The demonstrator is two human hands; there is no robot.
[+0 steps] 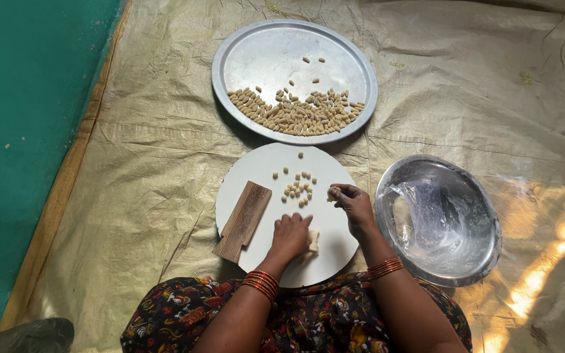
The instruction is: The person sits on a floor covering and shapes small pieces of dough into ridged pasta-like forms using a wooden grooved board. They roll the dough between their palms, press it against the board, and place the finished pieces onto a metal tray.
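Observation:
My left hand [290,236] rests on the round white board [263,163], closed over a lump of pale dough [312,240] that sticks out to its right. Just above and to the right, my right hand [352,202] pinches a small piece of dough [331,193] between its fingertips. Several small dough pieces [297,188] lie scattered on the board in front of both hands. A ridged wooden paddle [243,221] lies on the board's left side, overhanging its edge.
A large round metal tray [256,49] at the back holds a heap of shaped dough pieces [299,112]. A steel bowl [485,261] with clear plastic inside sits to the right. A tan woven sheet [145,163] covers the floor; green floor [21,131] lies left.

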